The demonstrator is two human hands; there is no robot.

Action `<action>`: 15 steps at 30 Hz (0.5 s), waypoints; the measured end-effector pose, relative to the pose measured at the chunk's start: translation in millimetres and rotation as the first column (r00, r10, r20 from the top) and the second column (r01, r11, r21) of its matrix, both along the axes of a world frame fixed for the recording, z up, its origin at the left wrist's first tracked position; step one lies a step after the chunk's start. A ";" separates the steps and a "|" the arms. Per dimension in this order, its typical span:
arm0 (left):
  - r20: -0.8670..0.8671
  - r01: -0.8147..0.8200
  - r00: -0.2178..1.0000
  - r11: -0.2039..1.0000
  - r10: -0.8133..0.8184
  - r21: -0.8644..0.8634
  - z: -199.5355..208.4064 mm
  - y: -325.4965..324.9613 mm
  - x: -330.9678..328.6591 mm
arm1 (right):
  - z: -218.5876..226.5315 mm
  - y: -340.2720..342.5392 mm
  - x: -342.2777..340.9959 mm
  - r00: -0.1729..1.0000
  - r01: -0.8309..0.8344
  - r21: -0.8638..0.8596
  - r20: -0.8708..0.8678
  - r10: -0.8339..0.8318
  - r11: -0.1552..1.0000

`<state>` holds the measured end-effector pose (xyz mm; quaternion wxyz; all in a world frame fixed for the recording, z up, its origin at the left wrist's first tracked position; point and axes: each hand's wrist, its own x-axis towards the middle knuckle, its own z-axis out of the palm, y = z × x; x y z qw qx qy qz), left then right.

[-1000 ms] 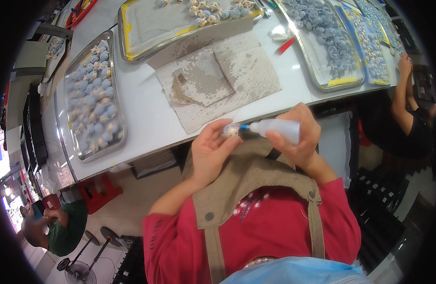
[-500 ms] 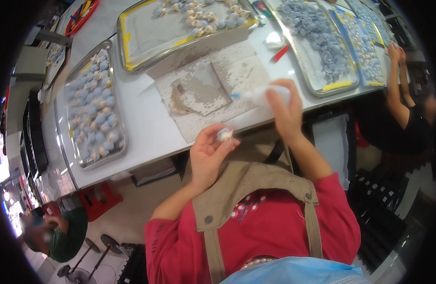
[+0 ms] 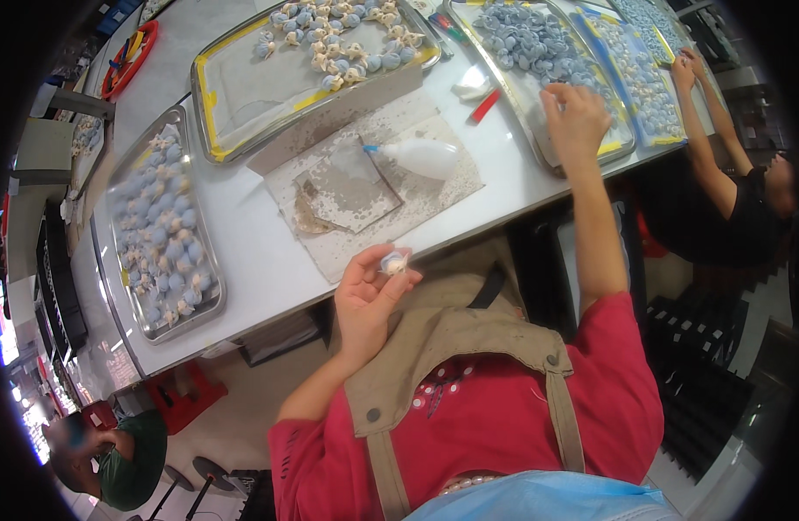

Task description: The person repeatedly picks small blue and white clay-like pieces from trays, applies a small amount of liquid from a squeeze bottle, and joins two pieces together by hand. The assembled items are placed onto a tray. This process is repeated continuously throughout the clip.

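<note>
Between the thumb and fingers of my left hand [image 3: 364,300], in front of the table edge, is a small white-and-pale-blue figurine [image 3: 394,262]. My right hand [image 3: 578,126] is over the near part of a metal tray [image 3: 551,161] heaped with pale blue cap-like pieces [image 3: 538,39]; its fingers are bent but apart, with nothing visible in them. A translucent squeeze bottle [image 3: 425,158] with a blue tip lies on its side, untouched, on a stained cardboard sheet [image 3: 456,178] between my hands.
Figurines fill a tray [image 3: 219,300] at left and part of a larger tray [image 3: 204,113] behind the cardboard. A red-handled tool [image 3: 484,106] lies beside the right tray. Farther right, a co-worker's hands [image 3: 687,69] are near a blue tray [image 3: 647,78]. A red basket [image 3: 130,56] stands far left.
My right hand has put the squeeze bottle down on the cardboard and moved right and away from me, over the tray of blue pieces. My left hand still holds the figurine. The view has shifted slightly.
</note>
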<state>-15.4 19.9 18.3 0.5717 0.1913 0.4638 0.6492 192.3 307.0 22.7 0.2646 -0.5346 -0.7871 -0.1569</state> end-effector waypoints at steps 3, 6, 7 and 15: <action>-0.010 0.026 1.000 1.000 -0.026 0.000 1.8 2.4 3.3 | -1.1 23.8 13.1 0.984 0.067 0.041 0.160 -0.073 0.997; -0.016 0.034 0.999 0.999 -0.034 -0.004 3.4 3.5 5.5 | -4.2 28.9 12.5 0.988 0.014 -0.033 0.157 -0.009 0.999; -0.017 0.033 0.999 0.999 -0.034 -0.006 3.9 3.6 6.1 | -5.4 27.8 11.1 0.992 -0.034 -0.056 0.120 0.040 0.998; -0.029 0.047 0.998 0.999 -0.047 -0.016 7.8 5.0 9.7 | -0.6 12.7 11.2 0.937 -0.284 -0.422 -0.311 0.157 0.861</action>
